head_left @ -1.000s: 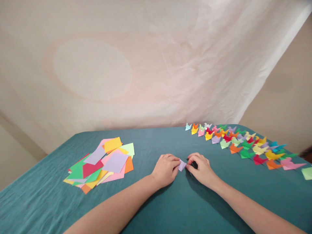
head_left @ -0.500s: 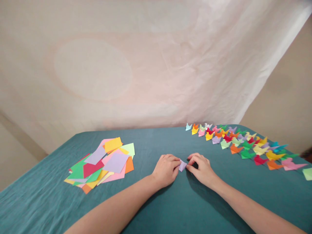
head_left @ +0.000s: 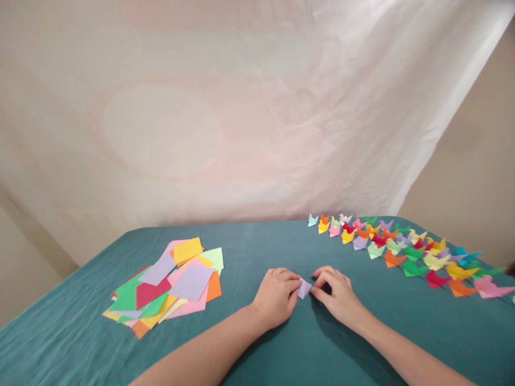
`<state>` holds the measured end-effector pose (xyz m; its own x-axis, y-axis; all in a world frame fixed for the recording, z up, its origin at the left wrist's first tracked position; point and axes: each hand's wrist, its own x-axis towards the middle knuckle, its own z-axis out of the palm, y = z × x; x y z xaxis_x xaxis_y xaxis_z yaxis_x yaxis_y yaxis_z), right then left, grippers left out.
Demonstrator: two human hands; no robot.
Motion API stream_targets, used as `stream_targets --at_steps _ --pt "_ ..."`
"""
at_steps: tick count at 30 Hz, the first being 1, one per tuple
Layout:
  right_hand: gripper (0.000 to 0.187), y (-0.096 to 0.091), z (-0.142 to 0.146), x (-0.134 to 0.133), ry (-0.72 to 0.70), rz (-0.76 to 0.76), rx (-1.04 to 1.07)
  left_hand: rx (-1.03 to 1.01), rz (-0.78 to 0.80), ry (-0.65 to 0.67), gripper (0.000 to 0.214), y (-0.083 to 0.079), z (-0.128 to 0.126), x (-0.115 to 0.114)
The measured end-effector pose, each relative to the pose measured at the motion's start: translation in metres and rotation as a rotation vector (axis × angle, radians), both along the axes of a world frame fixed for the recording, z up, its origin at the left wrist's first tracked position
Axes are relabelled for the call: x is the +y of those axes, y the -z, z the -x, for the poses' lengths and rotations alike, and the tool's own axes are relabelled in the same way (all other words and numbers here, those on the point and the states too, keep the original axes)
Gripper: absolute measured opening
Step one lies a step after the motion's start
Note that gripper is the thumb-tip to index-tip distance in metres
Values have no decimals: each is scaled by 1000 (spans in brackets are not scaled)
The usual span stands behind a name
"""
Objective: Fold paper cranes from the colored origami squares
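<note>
A small folded piece of lilac origami paper (head_left: 304,289) is between my two hands, just above or on the teal cloth. My left hand (head_left: 277,296) grips its left side, with the fingers curled over and covering that part. At the paper's right corner, my right hand (head_left: 335,292) pinches with thumb and forefinger. Only the middle of the paper shows, with a crease across it.
Loose sheets of coloured paper (head_left: 161,289) lie in an overlapping pile on the left. Rows of folded paper birds (head_left: 414,252) stand along the right. A teal cloth (head_left: 257,244) covers the table, and a pale sheet (head_left: 249,123) hangs behind it.
The whole view has tilted up slightly, so everything sits lower in the picture. Both hands keep their hold on the lilac paper, with hardly any shift between them.
</note>
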<state>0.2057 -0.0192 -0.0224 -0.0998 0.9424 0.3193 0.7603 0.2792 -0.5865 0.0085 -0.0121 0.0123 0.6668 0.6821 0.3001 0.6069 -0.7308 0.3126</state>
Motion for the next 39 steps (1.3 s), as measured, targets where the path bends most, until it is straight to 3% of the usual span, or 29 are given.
stream_targets --at_steps 39 --pt "14 1 0 1 13 34 -28 31 -40 -20 18 4 -1 0"
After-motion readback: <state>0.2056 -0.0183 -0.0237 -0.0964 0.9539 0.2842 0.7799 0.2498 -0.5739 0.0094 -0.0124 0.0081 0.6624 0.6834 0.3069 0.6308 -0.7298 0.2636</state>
